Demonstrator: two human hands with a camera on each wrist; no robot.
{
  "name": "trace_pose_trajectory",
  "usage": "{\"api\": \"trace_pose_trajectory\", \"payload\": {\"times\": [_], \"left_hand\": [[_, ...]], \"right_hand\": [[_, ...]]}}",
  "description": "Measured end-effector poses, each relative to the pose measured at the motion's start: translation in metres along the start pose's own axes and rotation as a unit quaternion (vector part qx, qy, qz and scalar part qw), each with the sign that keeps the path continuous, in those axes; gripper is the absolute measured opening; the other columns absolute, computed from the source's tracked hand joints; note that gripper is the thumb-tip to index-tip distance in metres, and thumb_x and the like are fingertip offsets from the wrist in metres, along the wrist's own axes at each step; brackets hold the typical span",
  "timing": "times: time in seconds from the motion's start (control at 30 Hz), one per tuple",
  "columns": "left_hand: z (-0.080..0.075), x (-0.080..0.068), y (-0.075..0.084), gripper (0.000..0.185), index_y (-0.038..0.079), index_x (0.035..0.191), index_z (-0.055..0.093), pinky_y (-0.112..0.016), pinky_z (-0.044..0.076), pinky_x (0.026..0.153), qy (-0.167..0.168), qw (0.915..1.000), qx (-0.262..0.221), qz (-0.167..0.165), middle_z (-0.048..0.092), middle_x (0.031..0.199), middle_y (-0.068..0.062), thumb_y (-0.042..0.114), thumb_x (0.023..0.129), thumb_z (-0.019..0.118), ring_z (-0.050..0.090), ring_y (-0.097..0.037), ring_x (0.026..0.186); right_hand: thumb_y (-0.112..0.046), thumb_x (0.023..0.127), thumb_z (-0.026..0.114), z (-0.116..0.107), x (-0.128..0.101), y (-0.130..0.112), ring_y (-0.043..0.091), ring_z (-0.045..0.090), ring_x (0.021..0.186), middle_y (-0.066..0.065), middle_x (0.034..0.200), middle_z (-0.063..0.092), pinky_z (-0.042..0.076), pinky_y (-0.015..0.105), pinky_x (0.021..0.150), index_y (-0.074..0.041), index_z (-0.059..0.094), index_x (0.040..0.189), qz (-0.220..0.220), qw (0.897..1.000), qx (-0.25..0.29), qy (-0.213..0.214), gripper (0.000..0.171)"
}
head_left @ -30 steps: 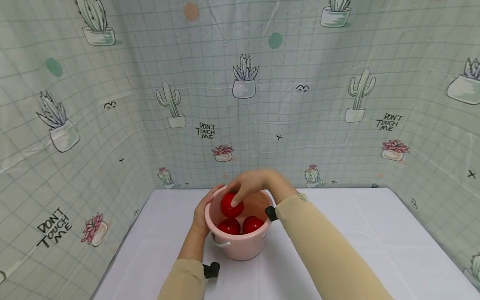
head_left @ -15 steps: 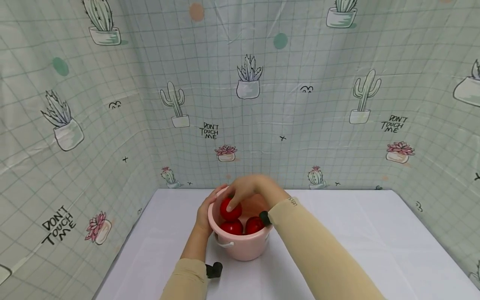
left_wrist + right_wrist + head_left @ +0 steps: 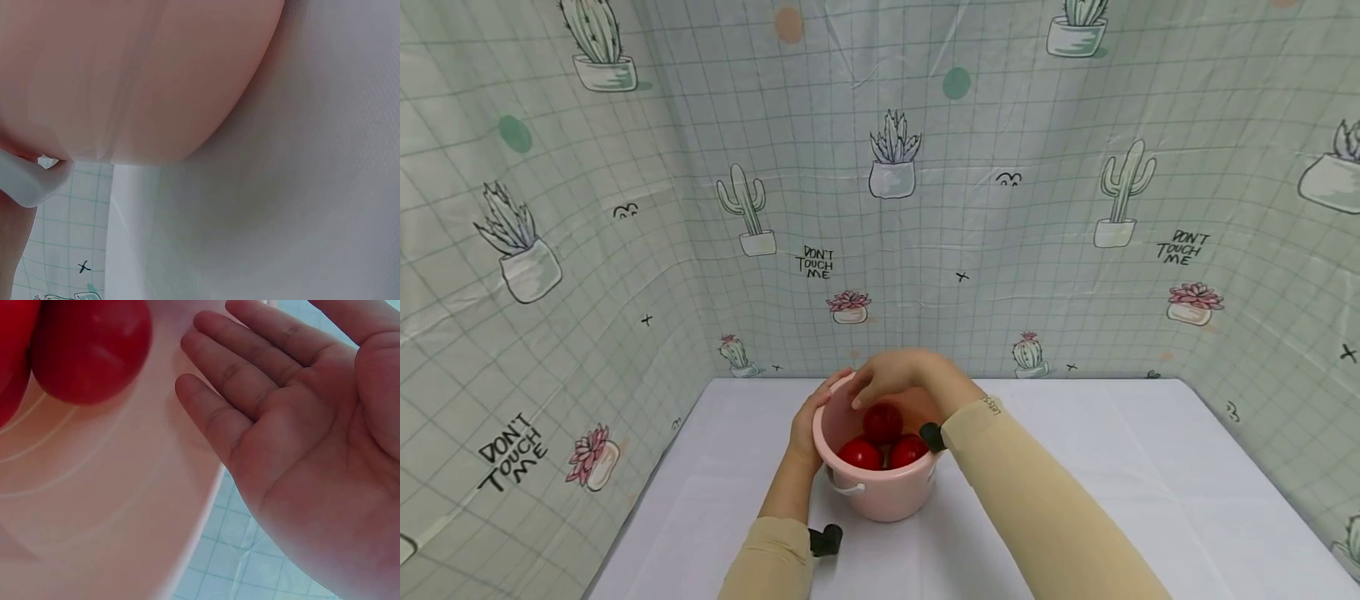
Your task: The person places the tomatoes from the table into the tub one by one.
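Note:
A pink bucket (image 3: pixel 883 496) with a white handle (image 3: pixel 847 490) stands upright on the table. My left hand (image 3: pixel 807 425) grips its left side, fingers curved along the outside up to the rim. In the bucket lie glossy red round fruits, like tomatoes or apples: one at the back (image 3: pixel 883 423), one at the front left (image 3: pixel 861 452), one at the front right (image 3: pixel 908 450). My right hand (image 3: pixel 898 372) hovers over the far rim, holding nothing. In the right wrist view, its fingers (image 3: pixel 231 375) are nearly straight, apart from the red fruit (image 3: pixel 90 350).
The table (image 3: pixel 1075 467) has a white cover. Cloth walls (image 3: pixel 955 225) printed with cacti rise close behind the bucket and at both sides. Black wrist mounts (image 3: pixel 826 540) stick out at the sleeves.
My right hand has let go of a red fruit, which now sits at the back of the bucket, right of where it was held. My left hand has stayed on the bucket.

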State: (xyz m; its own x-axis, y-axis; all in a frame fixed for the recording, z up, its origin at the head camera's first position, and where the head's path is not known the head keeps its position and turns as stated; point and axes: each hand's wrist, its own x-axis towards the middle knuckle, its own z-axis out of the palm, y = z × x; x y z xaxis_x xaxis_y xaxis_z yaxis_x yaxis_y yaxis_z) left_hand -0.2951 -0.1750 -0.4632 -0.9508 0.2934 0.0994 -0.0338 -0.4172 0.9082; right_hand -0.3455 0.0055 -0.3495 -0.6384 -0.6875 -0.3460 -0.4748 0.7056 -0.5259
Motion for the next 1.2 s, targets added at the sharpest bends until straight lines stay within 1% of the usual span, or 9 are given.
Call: {"api": "trace_pose_trajectory", "payload": {"times": [0.33, 0.53, 0.77, 0.87, 0.93, 1.0, 1.03, 1.1, 1.2], "left_hand": [[0.0, 0.0, 0.003, 0.058, 0.011, 0.153, 0.031, -0.028, 0.04, 0.109, 0.005, 1.0, 0.006, -0.006, 0.058, 0.135, 0.013, 0.026, 0.097, 0.024, 0.05, -0.009, 0.128], [-0.005, 0.0, 0.004, 0.056, 0.017, 0.149, 0.04, -0.033, 0.037, 0.112, 0.018, 0.9996, 0.019, -0.005, 0.055, 0.139, 0.01, 0.027, 0.097, 0.025, 0.045, -0.014, 0.132], [-0.006, -0.004, 0.009, 0.056, 0.019, 0.148, 0.042, -0.033, 0.035, 0.114, 0.027, 0.999, 0.035, -0.006, 0.053, 0.143, 0.008, 0.028, 0.096, 0.025, 0.044, -0.014, 0.134], [-0.01, -0.002, 0.007, 0.056, 0.02, 0.149, 0.041, -0.036, 0.033, 0.116, 0.023, 0.9987, 0.046, -0.004, 0.05, 0.147, 0.004, 0.029, 0.096, 0.025, 0.041, -0.017, 0.137], [-0.015, 0.001, 0.007, 0.055, 0.02, 0.15, 0.04, -0.041, 0.028, 0.119, 0.014, 0.9968, 0.078, 0.0, 0.044, 0.153, 0.001, 0.029, 0.098, 0.025, 0.036, -0.02, 0.142], [-0.022, 0.002, 0.009, 0.054, 0.021, 0.15, 0.042, -0.048, 0.023, 0.121, 0.022, 0.9878, 0.154, 0.007, 0.042, 0.156, 0.0, 0.032, 0.099, 0.026, 0.032, -0.022, 0.146], [-0.026, 0.002, 0.011, 0.054, 0.022, 0.15, 0.043, -0.051, 0.022, 0.121, 0.028, 0.9783, 0.205, 0.012, 0.041, 0.156, -0.001, 0.036, 0.1, 0.027, 0.031, -0.024, 0.147], [-0.032, 0.0, 0.02, 0.054, 0.025, 0.149, 0.044, -0.057, 0.022, 0.12, 0.051, 0.9468, 0.318, 0.013, 0.043, 0.155, 0.0, 0.046, 0.102, 0.027, 0.032, -0.026, 0.148], [-0.035, -0.008, 0.037, 0.058, 0.029, 0.148, 0.046, -0.061, 0.026, 0.117, 0.085, 0.8851, 0.457, 0.026, 0.048, 0.152, 0.0, 0.058, 0.102, 0.028, 0.036, -0.028, 0.146]], "right_hand": [[-0.038, 0.094, 0.061, -0.003, -0.018, 0.003, 0.017, 0.053, 0.125, -0.008, 0.127, 0.065, 0.044, 0.042, 0.109, -0.024, 0.065, 0.132, -0.025, 0.999, 0.007, 0.02, 0.041], [-0.039, 0.097, 0.058, 0.005, -0.043, 0.01, 0.021, 0.054, 0.129, -0.004, 0.134, 0.063, 0.042, 0.045, 0.11, -0.021, 0.062, 0.135, -0.04, 0.995, -0.025, 0.092, 0.043], [-0.04, 0.096, 0.059, 0.036, -0.092, 0.031, 0.026, 0.041, 0.142, -0.002, 0.149, 0.05, 0.036, 0.053, 0.115, -0.024, 0.054, 0.142, -0.031, 0.973, -0.028, 0.228, 0.049], [-0.046, 0.094, 0.06, 0.051, -0.118, 0.045, 0.029, 0.031, 0.149, 0.001, 0.157, 0.04, 0.028, 0.056, 0.118, -0.024, 0.049, 0.146, -0.032, 0.962, -0.056, 0.266, 0.058], [-0.053, 0.093, 0.059, 0.061, -0.134, 0.053, 0.03, 0.026, 0.151, 0.001, 0.16, 0.035, 0.023, 0.057, 0.12, -0.025, 0.046, 0.149, -0.029, 0.954, -0.082, 0.286, 0.064], [-0.059, 0.092, 0.056, 0.07, -0.148, 0.062, 0.032, 0.022, 0.152, 0.003, 0.161, 0.032, 0.016, 0.058, 0.121, -0.026, 0.042, 0.15, -0.023, 0.947, -0.104, 0.302, 0.069], [-0.061, 0.091, 0.055, 0.075, -0.155, 0.066, 0.034, 0.02, 0.152, 0.004, 0.162, 0.031, 0.013, 0.059, 0.122, -0.026, 0.041, 0.151, -0.018, 0.944, -0.112, 0.309, 0.071], [-0.065, 0.09, 0.053, 0.084, -0.167, 0.073, 0.035, 0.019, 0.152, 0.005, 0.162, 0.031, 0.011, 0.059, 0.121, -0.028, 0.039, 0.152, -0.004, 0.939, -0.122, 0.321, 0.073], [-0.065, 0.09, 0.054, 0.097, -0.184, 0.083, 0.037, 0.017, 0.152, 0.004, 0.163, 0.028, 0.008, 0.059, 0.121, -0.032, 0.035, 0.153, 0.015, 0.937, -0.122, 0.327, 0.074]]}}
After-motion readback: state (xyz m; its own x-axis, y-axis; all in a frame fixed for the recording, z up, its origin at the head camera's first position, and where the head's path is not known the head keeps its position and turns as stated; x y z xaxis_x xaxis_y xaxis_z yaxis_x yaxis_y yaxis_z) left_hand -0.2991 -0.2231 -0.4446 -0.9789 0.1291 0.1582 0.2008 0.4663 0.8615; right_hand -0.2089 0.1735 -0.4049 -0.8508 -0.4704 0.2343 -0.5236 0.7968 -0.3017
